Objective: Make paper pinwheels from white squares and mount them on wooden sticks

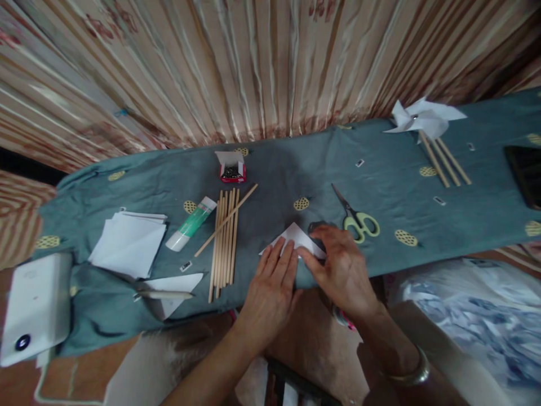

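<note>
A white sheet of paper (pixel 295 232), folded into a triangle, lies near the front edge of the cloth-covered table. My left hand (pixel 274 276) presses flat on its left part, fingers stretched out. On the right side, my right hand (pixel 340 262) touches the triangle's edge with thumb and forefinger apart, the other fingers bent. Just beyond the right hand are scissors (pixel 361 224) with yellow-green handles, blades pointing away. A bundle of wooden sticks (pixel 225 242) lies to the left, one stick slanting across the top.
Left of the sticks lie a green-and-white glue tube (pixel 192 224), a stack of white paper (pixel 131 242) and a paper piece with a pencil-like tool (pixel 167 294). An open red box (pixel 232 172) stands behind. Paper pinwheels (pixel 426 119) on sticks lie far right, near a dark phone-like object (pixel 524 175).
</note>
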A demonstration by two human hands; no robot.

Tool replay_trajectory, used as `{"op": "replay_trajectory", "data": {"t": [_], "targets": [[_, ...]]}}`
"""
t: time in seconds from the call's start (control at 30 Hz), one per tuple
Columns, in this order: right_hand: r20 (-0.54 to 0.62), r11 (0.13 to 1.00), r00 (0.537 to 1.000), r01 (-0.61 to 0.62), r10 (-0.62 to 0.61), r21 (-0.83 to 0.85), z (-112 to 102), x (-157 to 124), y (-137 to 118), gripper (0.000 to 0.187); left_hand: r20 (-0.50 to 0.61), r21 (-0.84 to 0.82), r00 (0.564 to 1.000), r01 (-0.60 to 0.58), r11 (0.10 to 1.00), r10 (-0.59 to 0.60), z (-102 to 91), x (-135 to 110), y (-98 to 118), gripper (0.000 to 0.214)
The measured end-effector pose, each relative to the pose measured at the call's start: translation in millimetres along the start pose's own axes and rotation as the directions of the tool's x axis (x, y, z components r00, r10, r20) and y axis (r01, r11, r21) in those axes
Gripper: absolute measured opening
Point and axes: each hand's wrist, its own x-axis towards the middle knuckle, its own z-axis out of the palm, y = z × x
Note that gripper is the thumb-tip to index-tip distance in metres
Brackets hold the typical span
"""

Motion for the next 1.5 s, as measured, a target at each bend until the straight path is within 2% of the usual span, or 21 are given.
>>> {"op": "replay_trajectory", "data": {"t": [0.17, 0.3, 0.4, 0.6, 0.83, 1.0, 1.13, 1.33, 1.43, 1.5], "targets": [[-0.051, 0.998, 0.997, 0.063, -0.062, 0.018, 7, -14, 5, 0.033, 0.007, 0.038, 1.0, -0.001, 0.999, 0.001, -0.4, 1, -1, 0.058], [-0.065, 1.0, 0.998, 0.016, -0.014, 0.02, 5, -24, 16, 0.035, 0.004, 0.05, 1.0, -0.029, 0.998, 0.029, -5.0, -3, -8, 0.06], [-0.085, 0.999, 0.996, -0.009, 0.013, 0.049, 1, -29, 26, 0.033, -0.015, 0.058, 1.0, -0.018, 0.998, 0.019, -9.7, -10, -15, 0.059], [-0.11, 0.993, 0.994, 0.017, -0.004, 0.118, 1, -31, 35, 0.027, -0.105, 0.129, 0.994, 0.008, 0.992, 0.006, -13.4, -34, -27, 0.058], [-0.148, 0.992, 0.988, 0.052, -0.035, 0.112, 6, -31, 39, 0.024, -0.088, 0.229, 0.996, 0.01, 0.973, 0.011, -12.9, -46, -28, 0.059], [-0.148, 0.988, 0.989, 0.034, -0.012, 0.148, 4, -30, 34, 0.03, -0.091, 0.243, 0.996, 0.021, 0.97, 0.002, -12.2, -46, -25, 0.059], [-0.092, 0.991, 0.996, -0.006, 0.019, 0.136, 3, -28, 24, 0.031, -0.091, 0.262, 0.996, 0.037, 0.964, -0.014, -11.1, -46, -22, 0.06], [-0.06, 0.97, 0.994, -0.074, 0.09, 0.23, 3, -26, 20, 0.016, -0.082, 0.285, 0.996, 0.04, 0.958, -0.017, -9.9, -47, -21, 0.06], [-0.039, 0.945, 0.991, -0.108, 0.126, 0.309, 1, -25, 18, 0.007, -0.101, 0.256, 0.995, 0.049, 0.965, -0.024, -9.2, -48, -22, 0.058], [-0.017, 0.924, 0.991, -0.12, 0.136, 0.364, -2, -25, 14, 0.008, -0.125, 0.213, 0.992, 0.053, 0.976, -0.026, -11.1, -48, -22, 0.058]]}}
